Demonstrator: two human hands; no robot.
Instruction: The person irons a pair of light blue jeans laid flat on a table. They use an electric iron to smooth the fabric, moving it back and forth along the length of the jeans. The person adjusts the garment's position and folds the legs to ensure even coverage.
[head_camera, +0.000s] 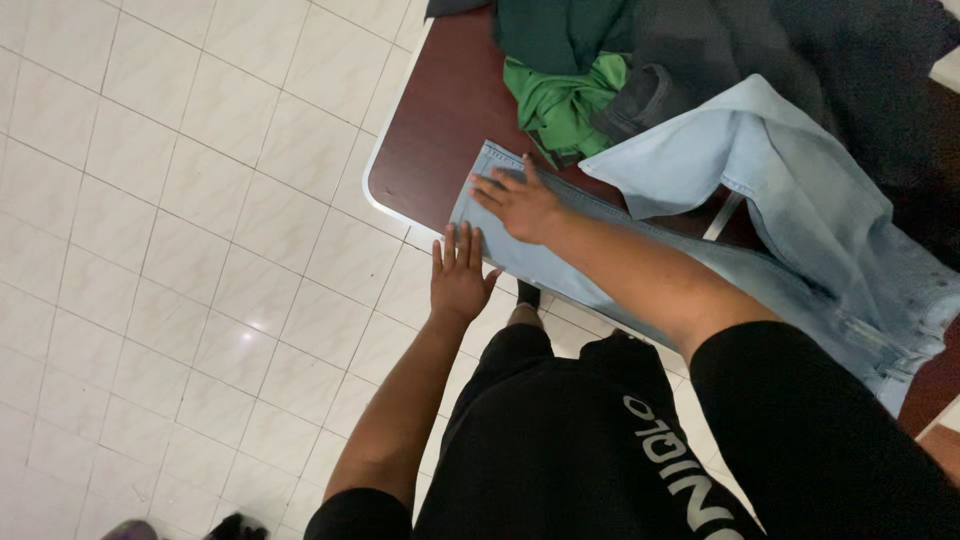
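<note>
A dark reddish-brown tabletop (440, 120) with a pale rim and a rounded corner fills the upper middle of the view. On it, towards the far side, lies a crumpled bright green garment (560, 105), with a darker green cloth (555, 30) piled just above and touching it. Beside these spreads a dark grey garment (760, 55), its folded edge resting against the green one. Below and to the left stretches a floor of glossy white tiles (180, 250).
</note>
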